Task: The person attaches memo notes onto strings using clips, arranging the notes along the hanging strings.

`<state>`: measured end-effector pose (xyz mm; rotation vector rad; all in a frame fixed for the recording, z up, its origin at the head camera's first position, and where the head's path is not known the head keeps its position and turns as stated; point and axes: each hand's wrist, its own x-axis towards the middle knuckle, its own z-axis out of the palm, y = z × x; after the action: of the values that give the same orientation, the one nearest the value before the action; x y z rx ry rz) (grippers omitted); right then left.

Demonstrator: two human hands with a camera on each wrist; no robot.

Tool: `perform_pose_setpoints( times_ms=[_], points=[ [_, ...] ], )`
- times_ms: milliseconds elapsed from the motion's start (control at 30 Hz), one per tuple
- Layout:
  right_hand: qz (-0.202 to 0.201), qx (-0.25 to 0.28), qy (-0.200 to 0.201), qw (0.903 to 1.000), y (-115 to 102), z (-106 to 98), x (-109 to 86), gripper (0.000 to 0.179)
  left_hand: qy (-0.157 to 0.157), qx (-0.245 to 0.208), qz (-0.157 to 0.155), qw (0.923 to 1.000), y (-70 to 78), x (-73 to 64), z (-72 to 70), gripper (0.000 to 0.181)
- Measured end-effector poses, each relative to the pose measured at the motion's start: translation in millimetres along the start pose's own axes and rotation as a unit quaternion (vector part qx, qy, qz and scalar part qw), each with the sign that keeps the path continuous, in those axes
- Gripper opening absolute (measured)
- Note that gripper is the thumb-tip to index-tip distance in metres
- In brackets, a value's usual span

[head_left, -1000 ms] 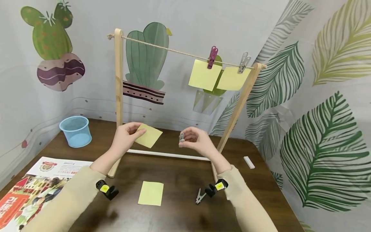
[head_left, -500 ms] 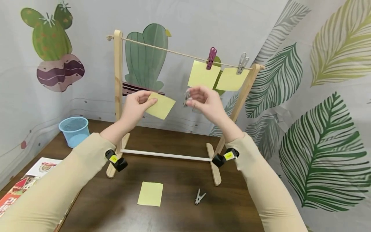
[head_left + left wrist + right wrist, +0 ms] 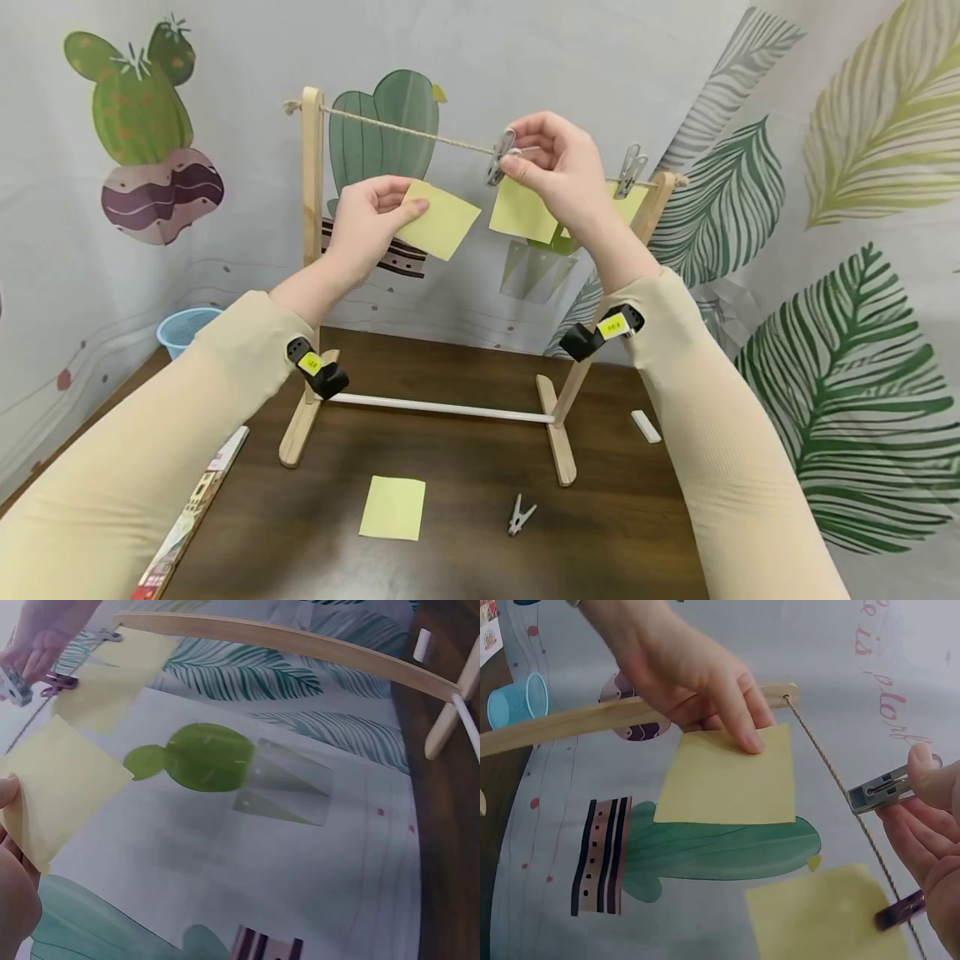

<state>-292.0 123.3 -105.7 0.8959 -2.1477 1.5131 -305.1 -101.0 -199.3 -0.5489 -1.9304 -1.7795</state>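
My left hand pinches a yellow sticky note between thumb and fingers, below the rope. With thumb and fingertips, my right hand holds a grey clothespin at rope height. In the right wrist view, the tip of this clothespin overlaps the rope; whether it touches is unclear. Another yellow note hangs behind my right hand by a purple clothespin, which the hand hides in the head view. A further note hangs at the right end under a second grey clothespin.
Wooden posts and a white bottom rod frame the rope. On the table lie a yellow note, a grey clothespin and a small white block. A blue mesh basket and a magazine are at left.
Both hands have risen from low over the table, the left carrying the note and the right the grey clothespin. The right hand has reached the rope, covering the purple clothespin.
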Motion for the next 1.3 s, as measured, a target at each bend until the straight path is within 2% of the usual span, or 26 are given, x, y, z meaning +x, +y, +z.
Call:
perform_pose_setpoints(
  times_ms=[167, 367, 667, 967, 1300],
  points=[
    [-0.004, -0.028, 0.015, 0.9995, -12.1, 5.9, 16.5, 0.020, 0.022, -0.051, -0.014, 0.9983, 8.2, 13.2, 9.2, 0.030],
    [0.016, -0.045, 0.035, 0.9983, -19.4, 12.3, 33.1, 0.017, 0.049, -0.130, -0.032, 0.9898, 11.3, 23.2, 20.2, 0.030],
    [0.039, -0.044, 0.065, 0.9962, -18.5, 21.2, 42.5, 0.014, 0.078, -0.165, -0.074, 0.9804, 4.9, 30.3, 26.4, 0.033],
    [0.046, -0.078, 0.078, 0.9928, -17.7, 24.4, 40.9, 0.014, 0.081, -0.183, -0.075, 0.9769, 1.6, 31.3, 35.8, 0.031],
    [0.051, -0.130, 0.071, 0.9876, -15.7, 27.0, 41.1, 0.014, 0.091, -0.184, -0.072, 0.9760, 1.2, 31.2, 36.2, 0.030]
  ],
)
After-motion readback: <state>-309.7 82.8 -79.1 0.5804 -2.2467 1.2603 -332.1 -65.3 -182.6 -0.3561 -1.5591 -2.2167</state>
